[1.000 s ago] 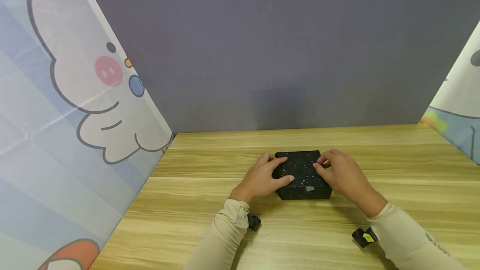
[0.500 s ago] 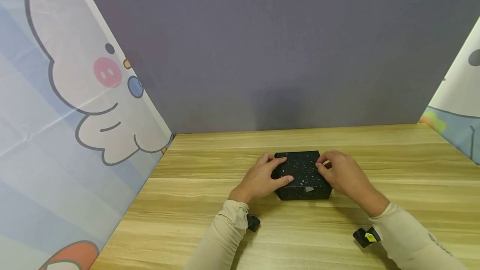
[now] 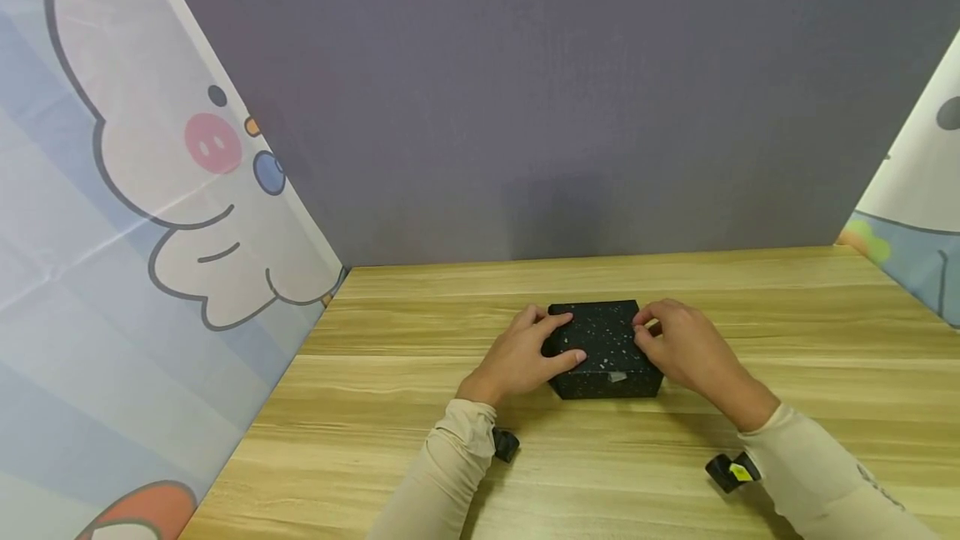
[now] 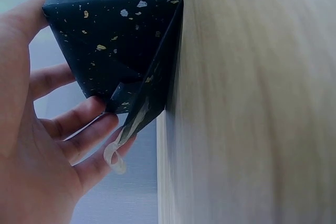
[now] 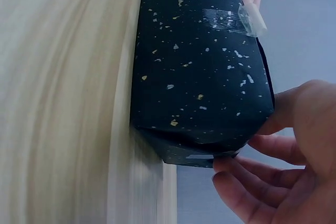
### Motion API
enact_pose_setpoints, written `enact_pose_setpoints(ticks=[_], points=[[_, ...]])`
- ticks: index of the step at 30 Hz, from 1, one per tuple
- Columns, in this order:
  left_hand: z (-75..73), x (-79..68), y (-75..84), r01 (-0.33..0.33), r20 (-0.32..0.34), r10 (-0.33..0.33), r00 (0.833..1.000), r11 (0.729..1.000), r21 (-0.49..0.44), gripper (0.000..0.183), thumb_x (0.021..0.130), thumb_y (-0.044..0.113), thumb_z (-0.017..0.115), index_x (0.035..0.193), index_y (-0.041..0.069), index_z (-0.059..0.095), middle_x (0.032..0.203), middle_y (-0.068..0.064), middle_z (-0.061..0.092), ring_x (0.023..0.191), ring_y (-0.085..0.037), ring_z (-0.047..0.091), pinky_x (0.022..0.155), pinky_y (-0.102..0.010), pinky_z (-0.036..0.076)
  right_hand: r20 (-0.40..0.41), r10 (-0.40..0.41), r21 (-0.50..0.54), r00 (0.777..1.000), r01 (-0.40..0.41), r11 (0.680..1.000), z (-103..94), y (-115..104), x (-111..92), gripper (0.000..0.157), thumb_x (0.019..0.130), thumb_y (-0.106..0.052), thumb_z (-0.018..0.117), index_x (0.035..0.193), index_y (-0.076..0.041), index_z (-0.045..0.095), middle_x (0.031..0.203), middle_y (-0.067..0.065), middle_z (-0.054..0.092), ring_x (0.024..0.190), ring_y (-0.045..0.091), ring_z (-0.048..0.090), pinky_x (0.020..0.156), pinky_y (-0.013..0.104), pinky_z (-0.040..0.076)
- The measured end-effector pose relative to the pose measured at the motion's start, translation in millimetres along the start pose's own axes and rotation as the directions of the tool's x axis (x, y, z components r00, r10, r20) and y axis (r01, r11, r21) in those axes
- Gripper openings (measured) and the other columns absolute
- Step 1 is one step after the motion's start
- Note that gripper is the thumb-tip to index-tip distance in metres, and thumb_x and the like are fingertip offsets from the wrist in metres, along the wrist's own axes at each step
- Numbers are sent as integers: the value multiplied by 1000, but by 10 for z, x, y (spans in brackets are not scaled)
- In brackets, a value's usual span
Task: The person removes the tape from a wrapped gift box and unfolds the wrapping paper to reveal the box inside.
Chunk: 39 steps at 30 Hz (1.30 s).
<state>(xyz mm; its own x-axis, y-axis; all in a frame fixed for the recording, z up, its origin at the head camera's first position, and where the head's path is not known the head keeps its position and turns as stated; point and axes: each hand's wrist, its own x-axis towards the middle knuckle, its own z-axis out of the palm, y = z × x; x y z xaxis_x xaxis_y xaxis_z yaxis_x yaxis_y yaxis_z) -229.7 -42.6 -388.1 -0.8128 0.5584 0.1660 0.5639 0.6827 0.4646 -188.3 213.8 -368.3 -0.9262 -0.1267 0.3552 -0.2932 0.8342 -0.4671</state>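
A small box (image 3: 604,333) wrapped in black paper with pale and gold specks sits on the wooden table. My left hand (image 3: 517,359) holds its left end, thumb and index finger on top. In the left wrist view, other fingers touch the folded end flap, where a loose strip of clear tape (image 4: 116,162) curls out. At the right end, the thumb and index finger of my right hand (image 3: 686,352) meet at the top edge. Other right fingers touch the folded paper end (image 5: 199,150). Clear tape (image 5: 223,19) lies on the front side, its end sticking up past the top edge.
Black wrist cameras (image 3: 506,444) are strapped under both sleeves. The wooden table (image 3: 420,315) ends at a grey panel (image 3: 562,107) behind the box. Cartoon-printed cloths (image 3: 112,273) stand at the left and right.
My right thumb and index finger have moved slightly right, from the top of the box to its right edge. The left hand and the box stay in place.
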Motion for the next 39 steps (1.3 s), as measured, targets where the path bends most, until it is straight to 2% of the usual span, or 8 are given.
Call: enact_pose_setpoints(ticks=[3,9,17,25,31,39], points=[[3,-3,-5,-3,0,3,1000,1000,2,68,95,68,51,152,31,47,129,4,44,106,-12,48,87,-33,46,1,-14,-6,1000,14,1000,8,-7,-3,11,92,-13,69,95,-3,71,95,10,65,80,25,69,65,42,55],[2,-9,-5,-4,4,4,1000,1000,4,68,95,68,50,152,31,46,130,3,44,105,-13,49,86,-33,46,-19,-55,-15,998,54,998,31,2,-9,23,92,-23,75,95,-1,72,95,14,67,77,24,69,64,42,56],[1,-15,-19,-6,2,6,1000,1000,-7,68,95,68,51,152,31,46,129,3,44,104,-12,48,84,-32,46,-49,-77,-48,996,75,996,55,7,-7,7,92,-12,70,90,-6,71,90,7,65,77,23,69,63,41,54],[7,-21,-29,-3,-2,3,1000,1000,-16,67,95,68,50,152,32,46,133,2,45,109,-14,50,87,-35,47,-37,-36,-52,999,34,998,25,9,-7,6,92,-13,68,88,-9,70,92,5,66,78,22,69,62,41,53],[0,-9,-13,6,4,-6,1000,1000,-15,67,95,68,51,152,34,45,133,4,45,105,-12,51,84,-33,47,4,0,-12,1000,0,1000,-9,55,-1,8,95,-15,67,91,-8,71,94,6,66,79,22,68,64,41,52],[-8,-5,-9,14,8,-14,1000,1000,-14,66,94,68,52,151,35,46,133,4,45,102,-12,52,77,-30,46,65,35,107,997,-42,993,-74,167,43,13,97,-14,66,96,-4,73,102,12,70,83,20,65,68,38,50]])
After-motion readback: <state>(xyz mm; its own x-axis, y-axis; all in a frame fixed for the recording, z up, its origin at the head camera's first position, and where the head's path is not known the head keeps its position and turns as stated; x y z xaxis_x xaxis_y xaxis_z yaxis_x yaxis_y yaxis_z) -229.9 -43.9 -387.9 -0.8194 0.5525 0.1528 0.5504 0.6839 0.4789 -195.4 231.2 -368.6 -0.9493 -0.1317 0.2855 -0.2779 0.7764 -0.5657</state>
